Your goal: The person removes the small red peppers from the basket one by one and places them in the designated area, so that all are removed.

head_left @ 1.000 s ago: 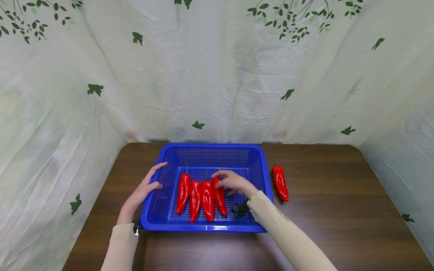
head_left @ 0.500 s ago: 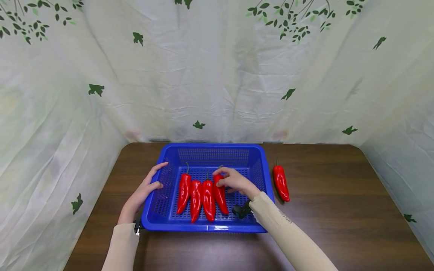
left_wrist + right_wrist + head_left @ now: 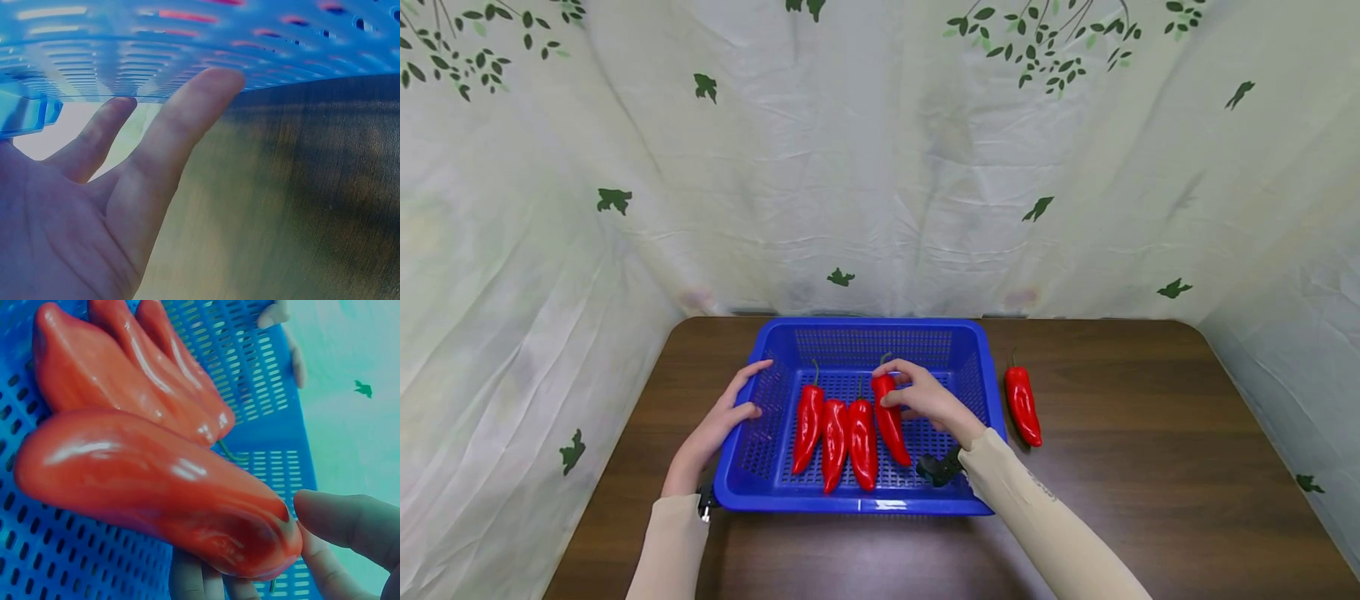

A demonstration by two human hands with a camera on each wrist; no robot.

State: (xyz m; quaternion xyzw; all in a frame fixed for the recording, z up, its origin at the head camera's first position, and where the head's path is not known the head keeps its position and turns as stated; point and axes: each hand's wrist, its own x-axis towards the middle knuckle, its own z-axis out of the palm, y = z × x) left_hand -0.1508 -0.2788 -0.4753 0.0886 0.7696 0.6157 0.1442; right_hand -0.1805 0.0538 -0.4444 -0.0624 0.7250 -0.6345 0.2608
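Note:
A blue plastic basket (image 3: 856,505) with slotted walls stands on the table. My left hand (image 3: 718,425) grips its left rim, with thumb and index finger over the edge; in the left wrist view, fingers (image 3: 181,125) lie along the outside of the wall. My right hand (image 3: 928,400) reaches into the basket and pinches a glossy red chili pepper (image 3: 892,429) near its stem end. In the right wrist view that pepper (image 3: 144,475) has the thumb on one side and fingers partly hidden beneath it. Left of it, three other red peppers (image 3: 836,442) lie side by side on the basket floor.
One more red pepper (image 3: 1022,406) lies on the brown wooden table (image 3: 1150,450), just right of the basket. Behind and beside the table hangs a pale curtain (image 3: 880,167) with leaf prints. A black wrist device (image 3: 940,468) hangs under the right wrist, inside the basket.
My right hand has moved slightly toward the basket's back with the pepper, which now sits farther from the three others. The left hand stays on the rim.

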